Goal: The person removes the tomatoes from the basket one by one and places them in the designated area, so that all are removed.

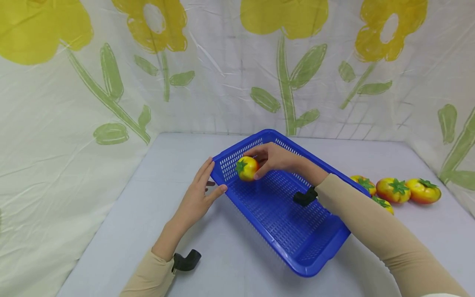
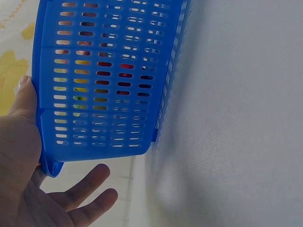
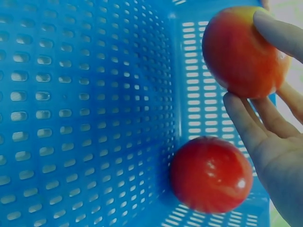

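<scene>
A blue perforated plastic basket [image 1: 259,229] lies at an angle across the table. Over its far-left end my right hand [image 1: 276,157] holds a yellow-and-red tomato [image 1: 246,168] with a green leafy top, between thumb and fingertips. Below it, a second red tomato [image 3: 210,175] sits in the basket's corner in the right wrist view; the right hand hides it in the head view. My left hand [image 1: 194,198] grips the basket's left corner rim, thumb and fingers on either side of the corner. Two of its fingers [image 2: 90,184] extend loosely beneath the rim in the left wrist view.
Several more yellow-and-red tomatoes [image 1: 393,190] lie on the white table [image 1: 156,198] right of the basket, some partly hidden by its rim and my right sleeve. A flowered white curtain [image 1: 222,74] hangs behind the table and along its sides.
</scene>
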The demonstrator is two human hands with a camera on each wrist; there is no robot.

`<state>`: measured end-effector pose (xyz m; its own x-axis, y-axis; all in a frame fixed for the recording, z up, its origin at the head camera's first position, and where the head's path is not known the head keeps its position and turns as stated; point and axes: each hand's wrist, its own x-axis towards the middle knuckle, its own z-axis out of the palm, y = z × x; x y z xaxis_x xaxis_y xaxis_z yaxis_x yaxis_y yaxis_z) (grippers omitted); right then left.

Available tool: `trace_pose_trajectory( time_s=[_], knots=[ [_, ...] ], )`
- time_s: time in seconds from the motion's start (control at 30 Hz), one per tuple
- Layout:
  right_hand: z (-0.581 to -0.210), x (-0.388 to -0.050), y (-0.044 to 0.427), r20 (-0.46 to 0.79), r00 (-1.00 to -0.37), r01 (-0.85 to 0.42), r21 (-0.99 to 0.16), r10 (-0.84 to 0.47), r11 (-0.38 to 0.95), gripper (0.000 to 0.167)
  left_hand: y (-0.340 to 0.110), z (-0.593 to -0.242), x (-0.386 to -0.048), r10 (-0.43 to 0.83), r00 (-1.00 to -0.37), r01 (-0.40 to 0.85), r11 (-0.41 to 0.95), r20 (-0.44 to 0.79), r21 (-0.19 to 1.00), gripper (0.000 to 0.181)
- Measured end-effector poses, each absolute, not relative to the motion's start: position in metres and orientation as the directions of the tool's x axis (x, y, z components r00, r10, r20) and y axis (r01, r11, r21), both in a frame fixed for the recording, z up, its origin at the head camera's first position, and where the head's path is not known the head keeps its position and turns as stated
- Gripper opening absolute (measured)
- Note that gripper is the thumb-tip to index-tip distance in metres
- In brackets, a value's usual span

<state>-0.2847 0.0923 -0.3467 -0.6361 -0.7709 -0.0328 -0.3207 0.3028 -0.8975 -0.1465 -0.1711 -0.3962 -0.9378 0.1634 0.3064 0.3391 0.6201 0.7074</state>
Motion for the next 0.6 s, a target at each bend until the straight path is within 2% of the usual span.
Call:
trace_pose_trajectory(
  time_s=[0.6],
  knots=[
    [-0.3411, -0.2878, 0.0999, -0.002, -0.631, -0.302, -0.92, -0.775, 0.249, 0.064, -0.1702, -0.3957, -0.1465, 0.156, -0.941, 0.329, 0.627, 0.299, 0.706, 0.082]
  ],
)
